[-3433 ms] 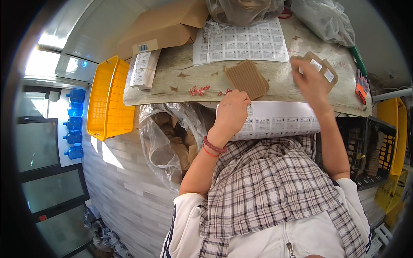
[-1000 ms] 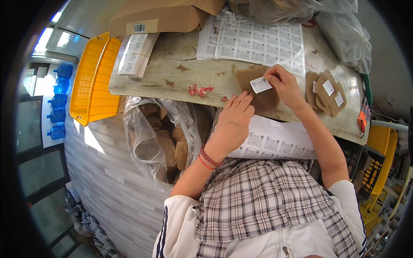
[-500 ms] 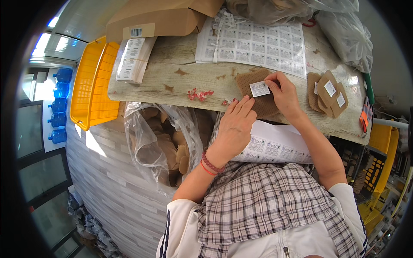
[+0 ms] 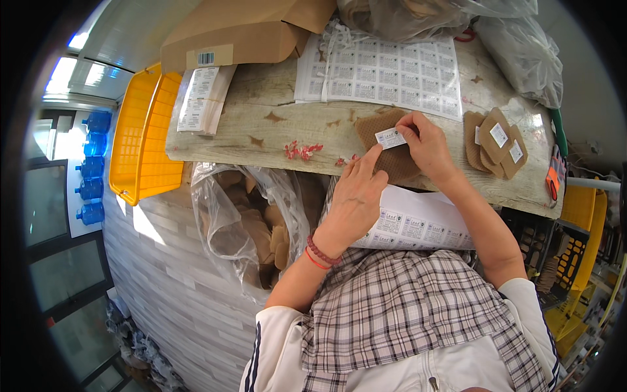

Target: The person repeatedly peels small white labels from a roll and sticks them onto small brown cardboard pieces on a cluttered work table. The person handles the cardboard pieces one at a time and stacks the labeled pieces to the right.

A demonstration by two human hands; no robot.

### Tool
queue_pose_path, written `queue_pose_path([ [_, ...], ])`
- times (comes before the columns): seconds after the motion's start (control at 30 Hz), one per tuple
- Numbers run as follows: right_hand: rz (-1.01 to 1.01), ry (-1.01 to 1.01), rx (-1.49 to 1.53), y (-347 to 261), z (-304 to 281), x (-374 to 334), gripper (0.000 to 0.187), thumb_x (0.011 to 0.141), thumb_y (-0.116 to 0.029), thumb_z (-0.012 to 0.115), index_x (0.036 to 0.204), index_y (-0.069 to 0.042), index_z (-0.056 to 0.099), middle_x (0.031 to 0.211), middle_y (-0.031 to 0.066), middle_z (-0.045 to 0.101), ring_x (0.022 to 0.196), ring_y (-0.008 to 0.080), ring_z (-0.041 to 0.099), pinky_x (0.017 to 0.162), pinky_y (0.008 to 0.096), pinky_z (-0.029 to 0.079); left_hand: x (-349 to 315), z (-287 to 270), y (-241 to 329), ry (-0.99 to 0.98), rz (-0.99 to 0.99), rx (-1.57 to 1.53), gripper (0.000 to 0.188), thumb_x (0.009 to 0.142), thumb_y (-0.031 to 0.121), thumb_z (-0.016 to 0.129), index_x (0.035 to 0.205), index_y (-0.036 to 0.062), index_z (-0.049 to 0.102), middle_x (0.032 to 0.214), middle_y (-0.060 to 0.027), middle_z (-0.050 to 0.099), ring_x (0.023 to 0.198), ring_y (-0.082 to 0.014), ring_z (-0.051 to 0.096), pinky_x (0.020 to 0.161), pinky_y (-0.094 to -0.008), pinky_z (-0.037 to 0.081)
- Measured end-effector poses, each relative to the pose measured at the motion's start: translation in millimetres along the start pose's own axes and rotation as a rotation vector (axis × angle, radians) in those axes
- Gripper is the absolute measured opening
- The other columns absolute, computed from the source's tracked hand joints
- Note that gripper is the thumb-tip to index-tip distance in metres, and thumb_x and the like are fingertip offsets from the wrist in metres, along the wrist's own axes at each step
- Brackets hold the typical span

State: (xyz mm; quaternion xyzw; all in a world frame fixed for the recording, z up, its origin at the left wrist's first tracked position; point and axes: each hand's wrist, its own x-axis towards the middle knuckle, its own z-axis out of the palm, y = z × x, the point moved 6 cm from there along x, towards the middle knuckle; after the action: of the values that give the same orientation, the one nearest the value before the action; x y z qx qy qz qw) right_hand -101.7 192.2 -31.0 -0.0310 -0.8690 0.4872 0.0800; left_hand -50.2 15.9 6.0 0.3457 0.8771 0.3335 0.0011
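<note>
Far left, a yellow slotted plastic crate [image 4: 140, 140] hangs off the worn wooden plank table [image 4: 261, 124]; below, a clear crinkly bag [image 4: 241, 222] keeps more brown pieces within reach. The left hand [image 4: 356, 202], fingers stretched flat, pins the brown honeycomb-textured cardboard piece [image 4: 385, 147] at the table's front edge. The right hand [image 4: 428, 147] pinches a small white rectangular sticker [image 4: 390, 138] onto it. Finished labelled pieces [image 4: 496, 144] stack rightward

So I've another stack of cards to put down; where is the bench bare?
Bare wood lies between the narrow label strip and the big label sheet, running down to the bench front edge. It is crowded around the brown card under both hands and by the labelled card pile on the right.
</note>
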Motion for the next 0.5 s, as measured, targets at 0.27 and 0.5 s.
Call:
queue_pose_path([
  [0.27, 0.007, -0.012, 0.011, -1.9, 0.5, 0.2, 0.009, 0.093, -0.008, 0.067, 0.098, -0.001, 0.063, 0.087, 0.0143, 0.069, 0.077, 0.0287, 0.066, 0.071, 0.0361, 0.052, 2.5, 5.1, 1.9, -0.031, 0.074, 0.125, 0.011, 0.08, -0.001, 0.054, 0.09, -0.0026, 0.058, 0.145, -0.0249, 0.052, 0.131, -0.0372, 0.048, 0.107, -0.0486, 0.038],
  [0.5, -0.161, 0.057, -0.177, -11.4, 2.5, -9.4, 0.017, 0.089, -0.006, 0.07, 0.106, -0.006, 0.067, 0.087, 0.0094, 0.064, 0.078, 0.027, 0.066, 0.069, 0.0367, 0.054, 3.5, 7.1, 3.0, -0.015, 0.087, 0.141, 0.012, 0.08, -0.001, 0.055, 0.091, -0.0036, 0.059, 0.142, -0.0258, 0.053, 0.131, -0.0374, 0.049, 0.109, -0.0495, 0.038],
])
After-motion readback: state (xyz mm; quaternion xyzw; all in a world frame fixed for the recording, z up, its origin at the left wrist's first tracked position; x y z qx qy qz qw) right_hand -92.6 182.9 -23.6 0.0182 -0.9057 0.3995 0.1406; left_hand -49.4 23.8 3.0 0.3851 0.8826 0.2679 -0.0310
